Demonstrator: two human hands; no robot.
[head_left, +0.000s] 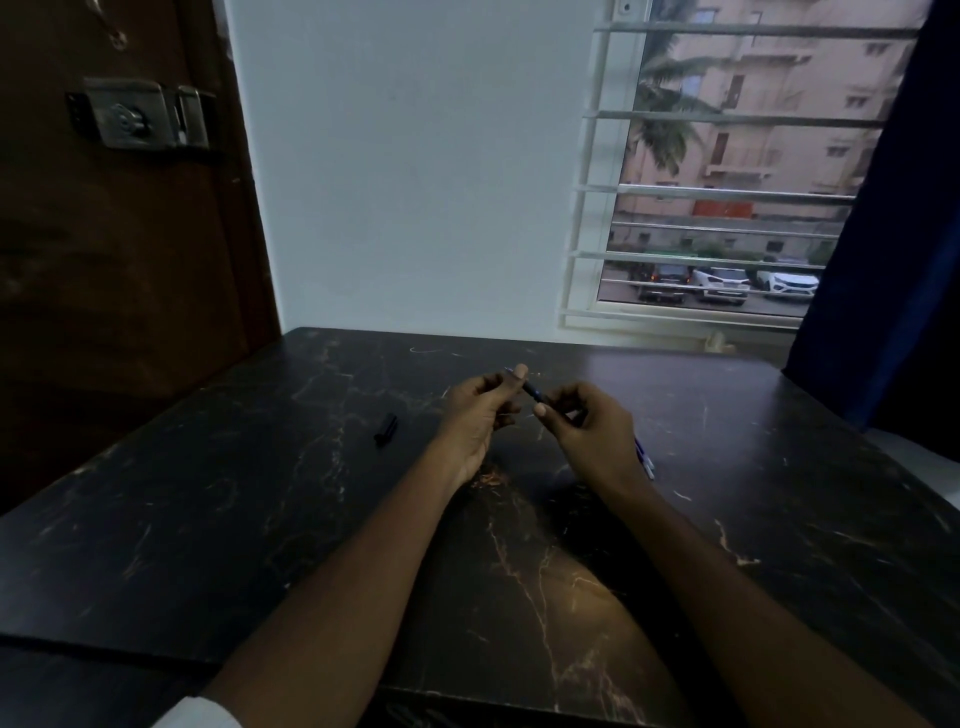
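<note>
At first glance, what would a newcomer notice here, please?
The left hand and right hand pinch a thin dark pen between them above the middle of the marble table. A small black cap lies on the table to their left; a barred window fills the upper right.

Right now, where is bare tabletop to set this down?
Bare: dark marble tabletop left of the short black cap; far strip by the white wall. Crowded: blue pens beside the right hand pinching the slim dark pen.
</note>
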